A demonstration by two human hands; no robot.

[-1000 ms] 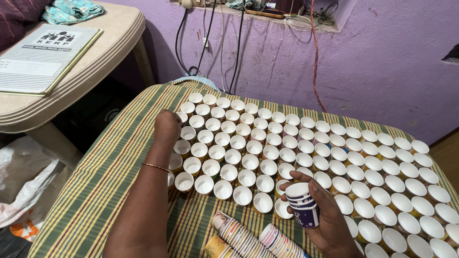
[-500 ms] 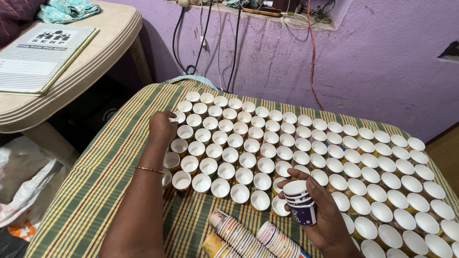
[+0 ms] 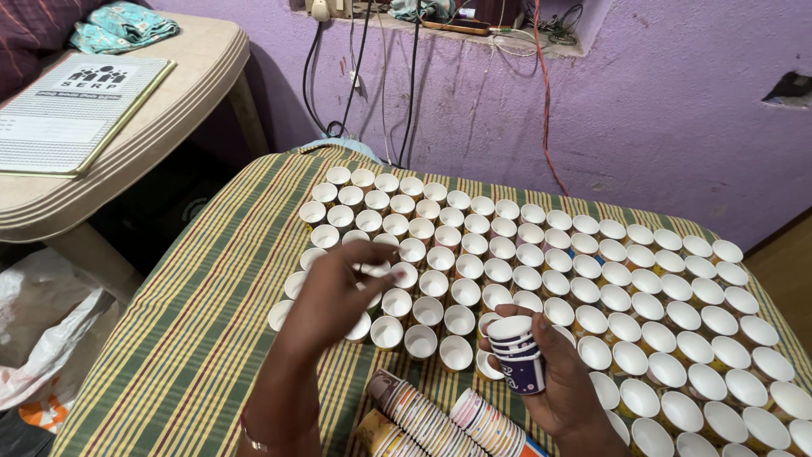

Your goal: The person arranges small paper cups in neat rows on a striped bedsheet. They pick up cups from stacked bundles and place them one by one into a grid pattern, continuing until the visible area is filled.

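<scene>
Fingers of the left hand (image 3: 338, 288) are partly curled, thumb and forefinger stretched out toward the right over the near-left part of the grid of paper cups (image 3: 541, 279); their tips seem to touch the rim of one small cup (image 3: 375, 271), but whether they pinch it cannot be told, since the fingertips are blurred. A thin bangle (image 3: 254, 437) circles that wrist at the bottom edge of the frame.

Lower centre, the right hand (image 3: 554, 381) is wrapped around a short nested stack of cups (image 3: 514, 353), blue and purple on the outside, white inside, held upright with the thumb across its front and the other fingers behind. It sits just above the near edge of the grid.

Between the two wrists, at the bottom of the frame, lie longer stacks of cups (image 3: 448, 419) on their sides, touching one another.

All the open cups stand mouth up in close rows on a striped cloth (image 3: 194, 338) of green, yellow and red that covers the table. In the upper left of the frame a beige plastic table (image 3: 169, 110) bears a printed booklet (image 3: 72, 114) and a folded turquoise cloth (image 3: 123, 24). Cables (image 3: 364, 76) hang down the purple wall (image 3: 660, 110) behind.
</scene>
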